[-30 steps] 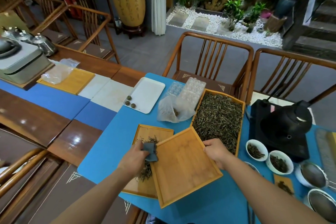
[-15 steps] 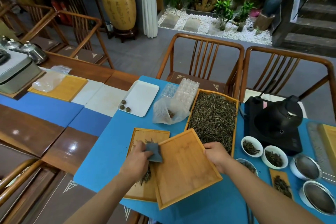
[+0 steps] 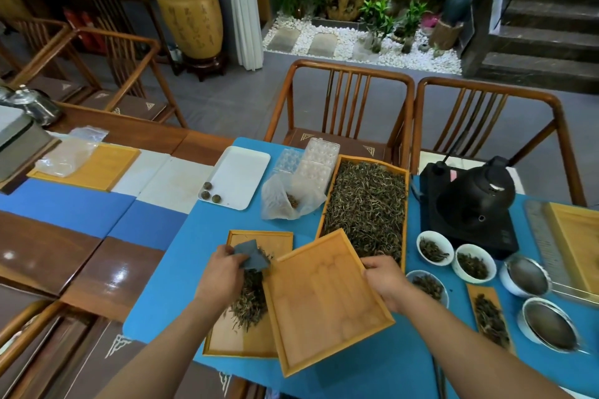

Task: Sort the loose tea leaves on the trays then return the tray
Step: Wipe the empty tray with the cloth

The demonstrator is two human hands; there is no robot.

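Sorting step: left hand [image 3: 217,278] pinching grey card [image 3: 251,256] over tea leaves [image 3: 249,301]; right hand [image 3: 385,278] grasping emptied tray [image 3: 324,301], due return to the counter.

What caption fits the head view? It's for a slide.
Right hand tilts an empty bamboo tray; left hand holds a grey card over loose tea.
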